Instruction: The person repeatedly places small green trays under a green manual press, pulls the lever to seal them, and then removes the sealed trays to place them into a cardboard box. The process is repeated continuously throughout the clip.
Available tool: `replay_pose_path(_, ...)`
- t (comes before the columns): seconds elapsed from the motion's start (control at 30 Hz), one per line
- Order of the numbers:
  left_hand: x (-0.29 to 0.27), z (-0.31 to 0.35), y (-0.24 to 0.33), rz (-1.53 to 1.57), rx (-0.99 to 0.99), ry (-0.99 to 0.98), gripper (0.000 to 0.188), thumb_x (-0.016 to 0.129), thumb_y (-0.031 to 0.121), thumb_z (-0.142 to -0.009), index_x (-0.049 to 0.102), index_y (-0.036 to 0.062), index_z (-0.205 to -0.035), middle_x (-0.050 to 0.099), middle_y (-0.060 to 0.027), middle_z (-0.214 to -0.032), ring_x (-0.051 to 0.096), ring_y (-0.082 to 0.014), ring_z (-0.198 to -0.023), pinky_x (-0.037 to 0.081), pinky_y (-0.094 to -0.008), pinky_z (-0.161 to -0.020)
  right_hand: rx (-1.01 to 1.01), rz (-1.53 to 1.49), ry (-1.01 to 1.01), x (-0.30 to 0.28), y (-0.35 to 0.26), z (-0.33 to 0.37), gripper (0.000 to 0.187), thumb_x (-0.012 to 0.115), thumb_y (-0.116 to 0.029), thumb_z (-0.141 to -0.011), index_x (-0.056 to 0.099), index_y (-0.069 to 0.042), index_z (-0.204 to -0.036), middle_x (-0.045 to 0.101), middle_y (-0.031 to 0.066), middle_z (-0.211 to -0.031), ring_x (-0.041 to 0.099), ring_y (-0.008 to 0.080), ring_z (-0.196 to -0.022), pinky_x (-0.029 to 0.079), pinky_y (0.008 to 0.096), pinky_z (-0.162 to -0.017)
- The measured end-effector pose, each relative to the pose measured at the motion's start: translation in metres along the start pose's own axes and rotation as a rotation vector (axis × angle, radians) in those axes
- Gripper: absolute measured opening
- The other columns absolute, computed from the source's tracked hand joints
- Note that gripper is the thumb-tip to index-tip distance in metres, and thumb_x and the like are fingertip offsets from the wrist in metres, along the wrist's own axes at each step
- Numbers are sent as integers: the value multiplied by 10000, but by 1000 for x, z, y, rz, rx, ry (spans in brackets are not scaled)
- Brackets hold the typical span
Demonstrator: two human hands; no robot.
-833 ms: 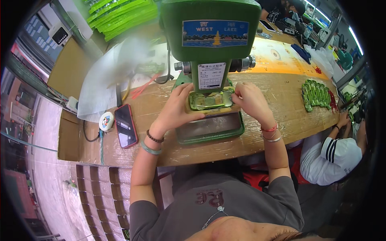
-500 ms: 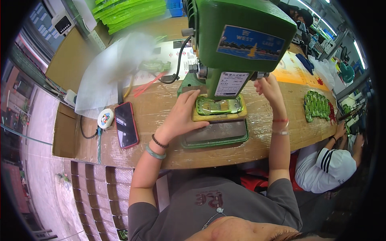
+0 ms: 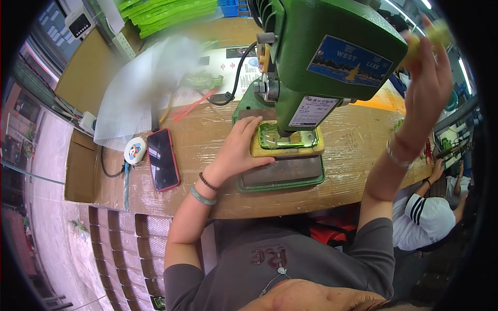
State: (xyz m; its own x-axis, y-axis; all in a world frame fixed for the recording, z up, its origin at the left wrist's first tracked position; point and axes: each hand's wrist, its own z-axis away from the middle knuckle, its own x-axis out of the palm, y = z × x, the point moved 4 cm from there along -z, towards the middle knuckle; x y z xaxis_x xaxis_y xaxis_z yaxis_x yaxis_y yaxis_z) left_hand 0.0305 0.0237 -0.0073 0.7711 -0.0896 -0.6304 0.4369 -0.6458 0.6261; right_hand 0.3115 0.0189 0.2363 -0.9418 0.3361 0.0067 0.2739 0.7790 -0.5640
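My left hand (image 3: 236,150) grips the left end of a yellow block (image 3: 288,153), its thumb along the front edge. Seated in the block's top is a clear, bright-green-edged piece (image 3: 267,139). The block rests on the grey base of a green bench drill press (image 3: 290,57), under its spindle (image 3: 285,133), whose tip is at or just above the piece; contact cannot be made out. My right hand (image 3: 428,85) is raised beside the right side of the press head. Its fingers are smeared by motion, with blurred yellowish shapes (image 3: 440,34) at them, so its grip is unclear.
A red-edged phone (image 3: 163,159) and a round white gadget (image 3: 136,150) lie left of the press. Behind them are a translucent sheet (image 3: 127,109), a black cable (image 3: 236,78) and stacked green packs (image 3: 168,15). A co-worker in a white sleeve (image 3: 428,213) sits at the right.
My right hand has risen up and right from beside the press's lower right side. The press appears shifted slightly right in view. My left hand keeps its hold on the yellow block.
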Motion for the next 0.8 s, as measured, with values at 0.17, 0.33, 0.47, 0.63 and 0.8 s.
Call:
replay_pose_path(0.17, 1, -1, -1, -6, 17, 7, 927, 887, 334, -658, 438, -32, -1382, 476, -214, -1333, 491, -379, -1232, 436, -424, -1032, -184, -69, -5, -18, -19, 56, 323, 452, -142, -1048, 406, 63, -1293, 657, 256, -957, 705, 357, -868, 609, 411, -799)
replay_pose_path(0.33, 2, -1, -1, -22, 26, 19, 925, 895, 324, -655, 444, -32, -1380, 482, -211, -1328, 500, -374, -1228, 443, -425, -1024, -206, -12, 35, -18, -22, 71, 317, 439, -139, -1050, 388, 49, -1299, 647, 273, -972, 702, 362, -880, 616, 398, -778)
replay_pose_path(0.47, 3, -1, -1, -18, 26, 13, 929, 896, 328, -650, 446, -30, -1380, 480, -212, -1330, 500, -375, -1229, 445, -425, -1023, -229, 27, 41, -19, -25, 80, 337, 435, -166, -1053, 360, 8, -1331, 639, 264, -979, 692, 372, -919, 610, 415, -799)
replay_pose_path(0.63, -1, 0, -1, -38, 9, 22, 936, 895, 336, -646, 443, -26, -1382, 482, -210, -1320, 502, -377, -1221, 445, -426, -1021, -301, -66, 192, -14, -12, 153, 326, 422, -183, -1053, 391, -38, -1344, 606, 237, -1070, 641, 375, -1045, 529, 536, -946)
replay_pose_path(0.8, 0, -2, 2, -30, 15, 11, 917, 882, 323, -656, 441, -20, -1383, 490, -205, -1298, 498, -373, -1218, 438, -425, -1024, -310, 5, 196, -10, -11, 133, 347, 434, -137, -1045, 324, -30, -1356, 590, 195, -1083, 637, 346, -1023, 551, 479, -907)
